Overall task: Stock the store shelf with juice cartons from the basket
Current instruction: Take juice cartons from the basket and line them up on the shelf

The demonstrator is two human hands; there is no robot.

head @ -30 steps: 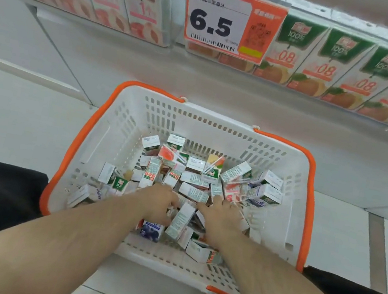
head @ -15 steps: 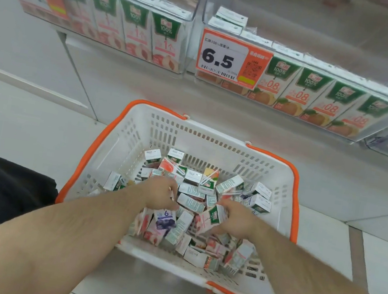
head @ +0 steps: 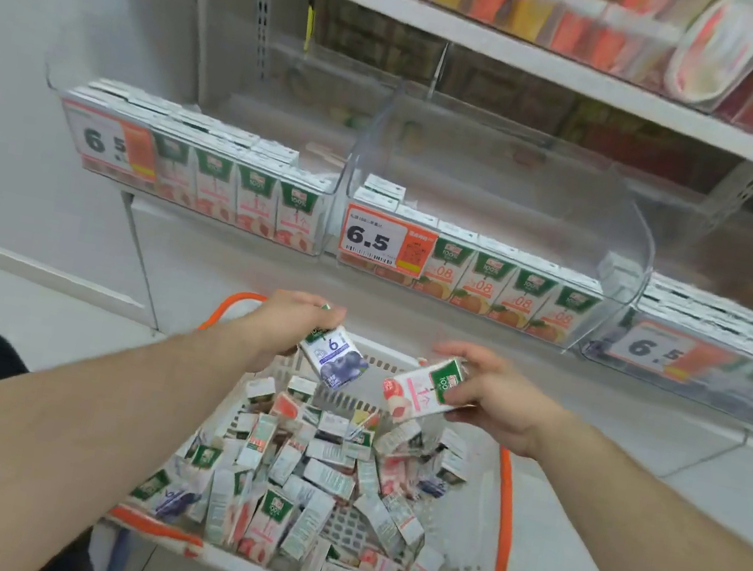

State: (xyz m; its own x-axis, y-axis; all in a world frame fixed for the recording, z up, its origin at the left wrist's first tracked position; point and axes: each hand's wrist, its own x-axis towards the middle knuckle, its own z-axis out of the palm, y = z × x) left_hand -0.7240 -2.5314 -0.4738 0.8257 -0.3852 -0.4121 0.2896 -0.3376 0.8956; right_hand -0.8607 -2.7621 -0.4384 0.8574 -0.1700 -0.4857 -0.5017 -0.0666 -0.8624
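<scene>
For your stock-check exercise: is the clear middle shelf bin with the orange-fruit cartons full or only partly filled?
Partly filled. The middle bin holds a front row of orange-fruit cartons and a few behind at its left; bare space shows behind them.

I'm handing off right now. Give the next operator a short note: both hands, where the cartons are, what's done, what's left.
Left hand: holds a blueberry carton above the basket.
Right hand: holds a peach carton, also above the basket.
Shelf: peach bin on the left looks full in front; orange bin has room behind its front row.
Done: both cartons picked.
Left: shelve these two, then the many cartons in the basket.
</scene>
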